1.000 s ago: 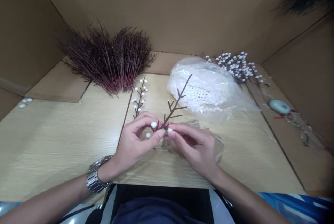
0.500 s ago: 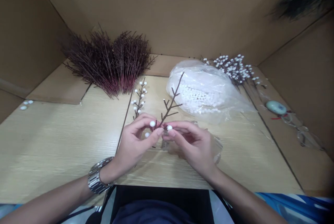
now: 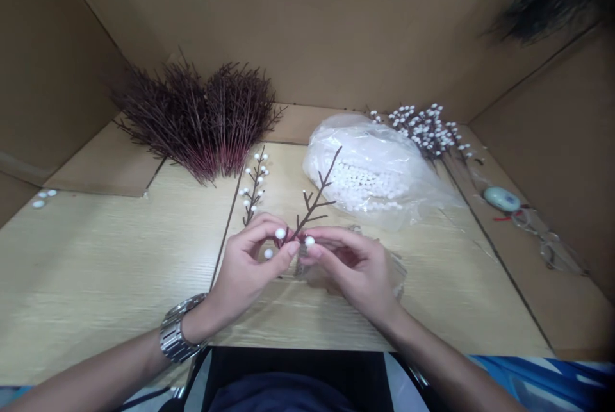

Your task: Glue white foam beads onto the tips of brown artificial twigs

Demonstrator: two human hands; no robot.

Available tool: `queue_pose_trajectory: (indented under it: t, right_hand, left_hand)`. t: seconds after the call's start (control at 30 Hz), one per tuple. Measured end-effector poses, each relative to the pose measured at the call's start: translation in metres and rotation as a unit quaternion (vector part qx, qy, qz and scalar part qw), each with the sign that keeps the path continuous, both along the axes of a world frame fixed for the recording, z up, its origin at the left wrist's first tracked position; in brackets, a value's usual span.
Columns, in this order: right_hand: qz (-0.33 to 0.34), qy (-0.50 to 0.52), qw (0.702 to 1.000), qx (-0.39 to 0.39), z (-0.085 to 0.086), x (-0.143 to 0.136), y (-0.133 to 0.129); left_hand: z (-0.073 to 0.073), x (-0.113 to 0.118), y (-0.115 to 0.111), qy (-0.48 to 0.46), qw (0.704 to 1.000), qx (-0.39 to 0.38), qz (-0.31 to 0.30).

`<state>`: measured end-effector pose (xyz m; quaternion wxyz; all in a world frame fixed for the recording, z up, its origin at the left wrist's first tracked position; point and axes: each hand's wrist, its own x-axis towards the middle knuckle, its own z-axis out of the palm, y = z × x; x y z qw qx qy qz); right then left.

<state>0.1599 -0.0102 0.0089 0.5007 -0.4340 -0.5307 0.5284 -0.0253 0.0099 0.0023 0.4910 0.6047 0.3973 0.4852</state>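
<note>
A brown twig (image 3: 314, 202) was pinched low on its stem between the thumb and fingers of the left hand (image 3: 250, 264); a white berry (image 3: 310, 241), just beside the stem, was pinched in the fingertips of the right hand (image 3: 365, 271), though whether it was seated on a shoot could not be told. The twig was held above the table (image 3: 120, 252), tip pointed to 1 o'clock, its upper shoots without berries; two more berries (image 3: 280, 233) were seen near 9 o'clock, beside the left hand. The twig could be judged light and fairly stiff, its thin shoots liable to snap, so it was best gripped by the main stem; the berry, smooth and round, might slip and was best taken by its sides. From the twig, a watch (image 3: 181, 329) was worn at 8 o'clock and a berried sprig (image 3: 254, 189) was laid at 10. Beyond, a twig pile (image 3: 202, 130) was spread between 10 and 11, a clear bag (image 3: 350, 136) of berries was set between 1 and 2, and a sprig bunch (image 3: 423, 127) was placed at 2, behind it. Farther out, a pale green oval (image 3: 501, 198) was left near 3, and loose berries (image 3: 38, 204) near 9.
</note>
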Motion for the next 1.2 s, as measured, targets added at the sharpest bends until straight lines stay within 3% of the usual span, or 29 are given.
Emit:
queue_pose_trajectory:
  t: [0.1,0.2,0.23,0.27,0.37,0.53,0.77,1.03,1.2]
  right_hand:
    - [-0.029,-0.138,0.988,0.061,0.006,0.031,0.012]
    - [-0.152,-0.36,0.907,0.156,0.011,0.071,0.042]
    - [-0.146,-0.442,0.873,0.145,0.011,0.083,0.055]
    - [-0.1,-0.523,0.838,0.12,0.01,0.092,0.069]
    - [-0.036,-0.582,0.809,0.078,0.001,0.106,0.103]
    - [0.006,-0.611,0.791,0.037,-0.015,0.105,0.132]
    - [0.023,-0.631,0.776,-0.015,-0.012,0.11,0.146]
    - [0.016,-0.618,0.785,0.041,-0.018,0.106,0.137]
    - [-0.004,-0.585,0.809,0.05,-0.025,0.108,0.138]
  left_hand:
    - [0.0,-0.001,0.002,-0.016,1.0,0.011,-0.001]
    - [0.001,-0.001,0.001,-0.038,0.999,0.008,-0.011]
    - [0.001,-0.001,0.001,-0.039,0.999,0.005,-0.016]
    - [0.001,0.0,0.0,-0.037,0.999,0.004,-0.022]
    - [0.002,0.001,-0.002,-0.031,0.999,0.012,-0.029]
    - [0.001,0.0,-0.001,-0.03,0.999,0.012,-0.034]
    - [-0.001,-0.002,-0.001,-0.023,0.998,0.016,-0.052]
    - [-0.001,0.0,0.0,-0.02,0.999,-0.009,-0.039]
    - [-0.003,0.002,-0.001,-0.037,0.998,-0.043,-0.041]
